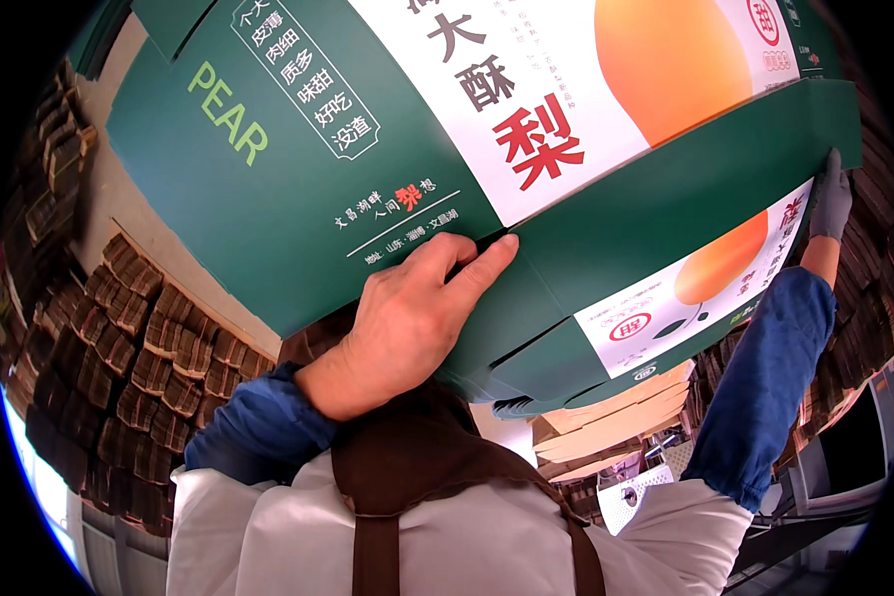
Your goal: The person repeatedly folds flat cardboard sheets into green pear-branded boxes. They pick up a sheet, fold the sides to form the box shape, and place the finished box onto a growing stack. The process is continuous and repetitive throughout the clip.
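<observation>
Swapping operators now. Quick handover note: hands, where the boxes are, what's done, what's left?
Left hand: bare, fingers pressed on the edge of the green flat box, at a flap seam. It bears on the box; a closed grip is not clear.
Right hand: grey glove, holding the box's far right edge.
Box: big green and white printed carton, held up close to the camera, not yet squared into shape.
Nearby: stacks of brown cardboard to the left, flat cartons piled below.
Done: one carton picked up. Left: flaps appear unfolded; opening it probably comes next.
</observation>
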`<action>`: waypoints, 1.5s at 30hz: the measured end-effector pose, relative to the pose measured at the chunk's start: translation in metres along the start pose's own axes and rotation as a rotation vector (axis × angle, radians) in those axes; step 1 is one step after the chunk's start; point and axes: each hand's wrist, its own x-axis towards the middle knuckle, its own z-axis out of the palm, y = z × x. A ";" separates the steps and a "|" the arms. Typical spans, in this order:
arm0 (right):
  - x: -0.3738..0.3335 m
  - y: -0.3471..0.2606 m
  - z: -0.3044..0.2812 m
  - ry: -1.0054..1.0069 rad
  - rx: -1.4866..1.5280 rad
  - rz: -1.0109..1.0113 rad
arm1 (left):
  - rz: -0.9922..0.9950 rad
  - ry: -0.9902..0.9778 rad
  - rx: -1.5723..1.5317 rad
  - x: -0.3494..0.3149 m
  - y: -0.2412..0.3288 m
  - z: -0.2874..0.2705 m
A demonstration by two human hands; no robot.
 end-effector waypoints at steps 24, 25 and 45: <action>-0.007 -0.010 0.013 0.037 -0.064 -0.026 | 0.020 -0.051 -0.017 0.001 -0.010 -0.002; -0.008 -0.011 0.013 0.046 -0.076 -0.039 | 0.009 -0.062 -0.021 0.001 -0.009 -0.004; -0.039 -0.005 0.000 0.156 -0.041 0.023 | 0.040 -0.106 0.067 0.011 -0.003 -0.005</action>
